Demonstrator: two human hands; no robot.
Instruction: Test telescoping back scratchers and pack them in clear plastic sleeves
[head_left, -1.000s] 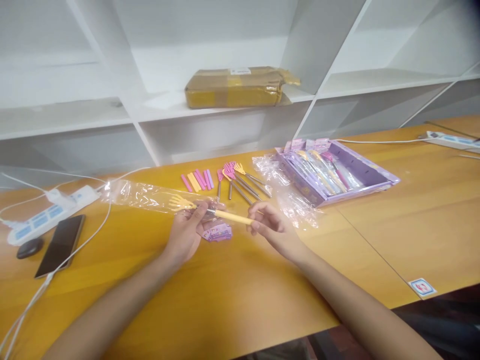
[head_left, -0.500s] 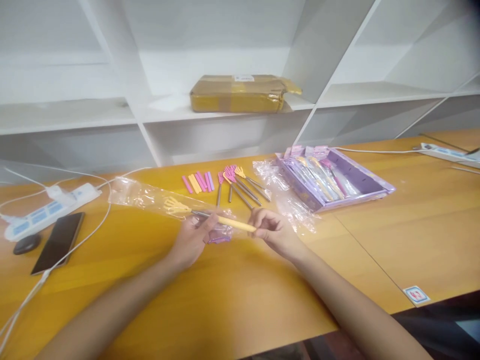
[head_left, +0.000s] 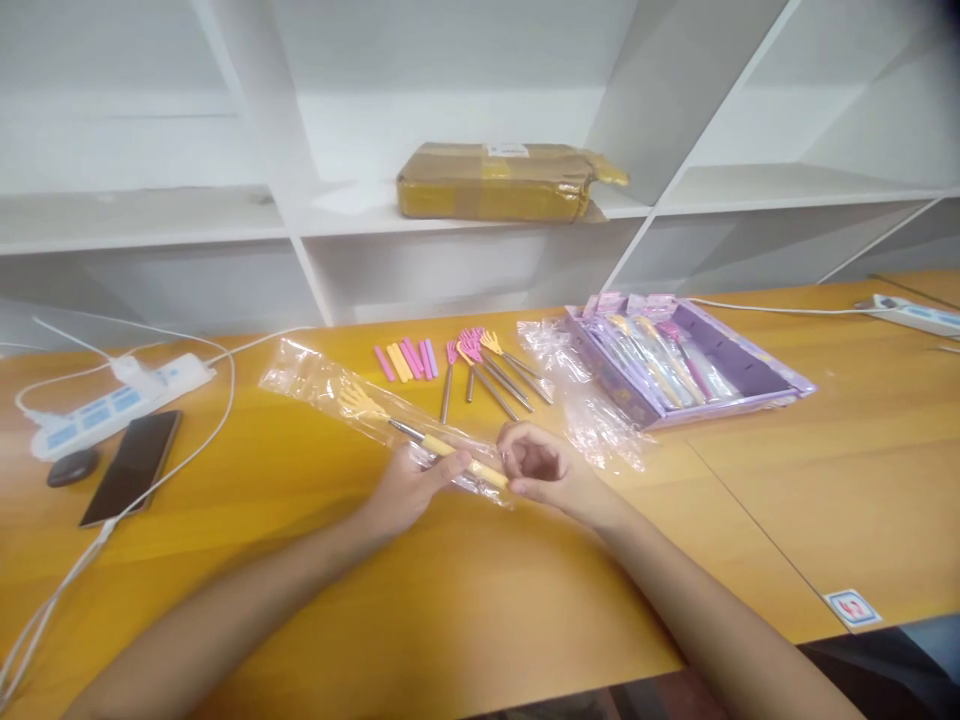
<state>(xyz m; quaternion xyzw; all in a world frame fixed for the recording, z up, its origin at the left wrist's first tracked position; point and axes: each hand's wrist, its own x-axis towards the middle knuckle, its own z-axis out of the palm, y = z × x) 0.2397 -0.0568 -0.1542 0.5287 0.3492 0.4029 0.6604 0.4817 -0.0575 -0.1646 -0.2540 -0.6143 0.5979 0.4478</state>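
Note:
A yellow back scratcher (head_left: 363, 402) with a metal rod and yellow handle lies slantwise inside a clear plastic sleeve (head_left: 300, 366). My left hand (head_left: 412, 482) is closed round its handle, thumb on top. The fingers of my right hand (head_left: 544, 468) are curled, thumb and fingertip at the handle's lower right end, where the sleeve's edge is hard to make out. Beyond my hands lie several scratcher heads with metal rods (head_left: 491, 372), pink and yellow. Left of them is a row of short pink, yellow and purple tubes (head_left: 406, 360).
A purple box (head_left: 731, 355) holding bagged scratchers stands at right, with loose plastic wrap (head_left: 592, 410) beside it. At left are a power strip (head_left: 120, 405), a phone (head_left: 131, 468), a mouse (head_left: 73, 467) and white cables. A taped carton (head_left: 491, 185) sits on the shelf.
My left hand has slid down from the metal rod onto the yellow handle. The sleeve now reaches along the handle to its lower end. The view has shifted slightly.

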